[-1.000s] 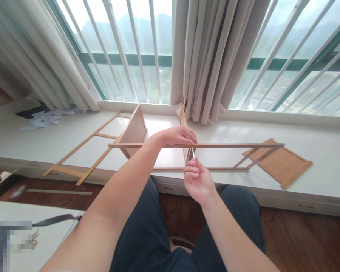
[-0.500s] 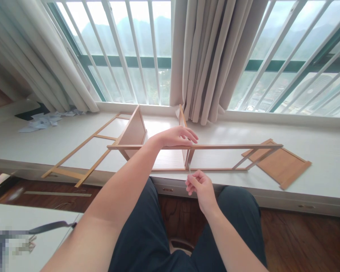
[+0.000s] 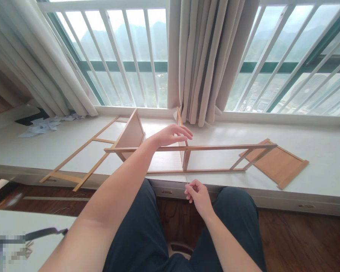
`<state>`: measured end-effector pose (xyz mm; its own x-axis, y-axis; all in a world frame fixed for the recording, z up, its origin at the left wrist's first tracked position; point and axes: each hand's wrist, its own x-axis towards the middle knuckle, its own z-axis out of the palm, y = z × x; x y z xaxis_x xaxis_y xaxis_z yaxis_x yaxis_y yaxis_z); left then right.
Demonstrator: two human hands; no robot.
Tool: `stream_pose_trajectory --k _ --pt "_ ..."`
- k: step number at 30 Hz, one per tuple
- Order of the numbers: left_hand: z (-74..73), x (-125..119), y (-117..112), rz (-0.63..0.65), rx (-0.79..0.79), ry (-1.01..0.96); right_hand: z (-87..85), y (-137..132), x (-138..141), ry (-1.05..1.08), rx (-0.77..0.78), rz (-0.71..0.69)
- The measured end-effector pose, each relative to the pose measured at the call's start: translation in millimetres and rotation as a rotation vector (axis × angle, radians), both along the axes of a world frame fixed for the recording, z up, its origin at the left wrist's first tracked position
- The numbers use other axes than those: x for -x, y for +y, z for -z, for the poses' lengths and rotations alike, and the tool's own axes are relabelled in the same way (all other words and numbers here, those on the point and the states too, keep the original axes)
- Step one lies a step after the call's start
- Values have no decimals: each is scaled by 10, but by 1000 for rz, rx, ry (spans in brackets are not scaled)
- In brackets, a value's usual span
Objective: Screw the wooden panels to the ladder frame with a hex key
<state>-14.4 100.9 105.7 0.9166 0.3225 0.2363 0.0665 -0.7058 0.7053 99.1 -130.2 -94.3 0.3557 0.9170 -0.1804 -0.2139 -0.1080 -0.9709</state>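
A wooden frame (image 3: 215, 147) with two long rails stands on its side on the white window ledge. Panels join it, one upright in the middle (image 3: 180, 118) and a larger one (image 3: 130, 130) at its left. My left hand (image 3: 174, 136) lies over the upper rail by the middle panel, fingers loosely stretched and holding nothing. Below the lower rail, my right hand (image 3: 197, 192) pinches a thin metal tool (image 3: 187, 181), mostly hidden by the fingers. Its tip is apart from the frame; the exact kind is too small to make out.
A ladder-like wooden frame (image 3: 85, 143) lies left on the ledge (image 3: 323, 143), overhanging its front edge. A loose wooden panel (image 3: 280, 166) lies right. Crumpled white paper (image 3: 41, 126) is at far left. Curtains (image 3: 198, 64) hang behind; a white table (image 3: 45, 221) is at lower left.
My right hand has drawn down from the middle crosspiece, bringing the thin tool away from the frame. My left hand has shifted slightly left and its fingers have lifted a little.
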Motion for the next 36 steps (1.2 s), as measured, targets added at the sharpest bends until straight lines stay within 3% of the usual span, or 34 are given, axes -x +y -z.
stream_pose_trajectory --k 6,10,13,16,18,20,22,26,31,36 --pt "-241 86 -86 -29 -27 -122 -2 -74 -18 -125 27 -20" --pt "-367 227 -487 -124 -54 -255 -108 -83 -21 -330 -5 -26" --pt "-113 267 -971 -303 74 -486 -326 -82 -41 -572 -155 19" --pt "422 193 -1399 -699 448 -686 -642 -49 -102 -782 -390 29" --pt "767 103 -1572 -784 764 -672 -851 3 -158 -890 -470 -16" --pt "987 14 -1652 -734 1024 -612 -1022 75 -211 -985 -485 -66" --pt "1058 -52 -1669 -658 1173 -591 -1140 150 -252 -1070 -488 -100" --pt "953 -113 -1645 -589 1266 -624 -1233 245 -288 -1125 -508 -115" --pt "823 -165 -1611 -603 1457 -598 -1189 253 -344 -1145 -621 -82" --pt "780 -221 -1518 -465 1634 -582 -1103 308 -459 -953 -857 -71"
